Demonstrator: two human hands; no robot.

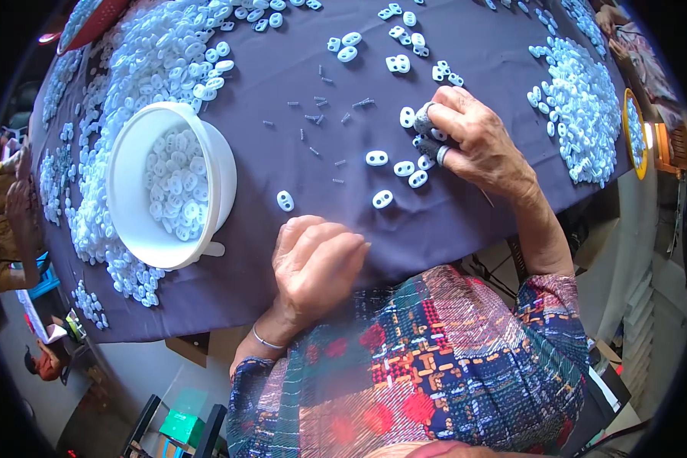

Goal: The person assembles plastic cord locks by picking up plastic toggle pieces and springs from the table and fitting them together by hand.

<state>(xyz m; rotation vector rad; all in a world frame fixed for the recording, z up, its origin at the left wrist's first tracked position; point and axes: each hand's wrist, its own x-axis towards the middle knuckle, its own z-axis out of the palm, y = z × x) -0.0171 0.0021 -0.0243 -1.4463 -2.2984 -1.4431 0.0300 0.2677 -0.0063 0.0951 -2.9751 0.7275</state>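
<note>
My left hand (313,263) is closed above the near edge of the table, fingers curled together. Whatever it may hold is hidden. Just beyond it lies a single white two-hole cord lock (285,201). Farther right, my right hand (481,145) has grey coverings on its fingers and a ring. Its fingertips pinch a white cord lock (420,142), partly covered by the fingers. Beside that hand are more loose cord locks (403,169). Several tiny metal springs (314,118) are scattered over the middle of the dark cloth.
A white plastic tub (225,175) with white pieces in it stands at left against a big heap of pieces (153,65). Another heap (584,114) lies at right, near a yellow-rimmed tray (628,133). A red basket (103,23) is at far left. Other people sit at both sides.
</note>
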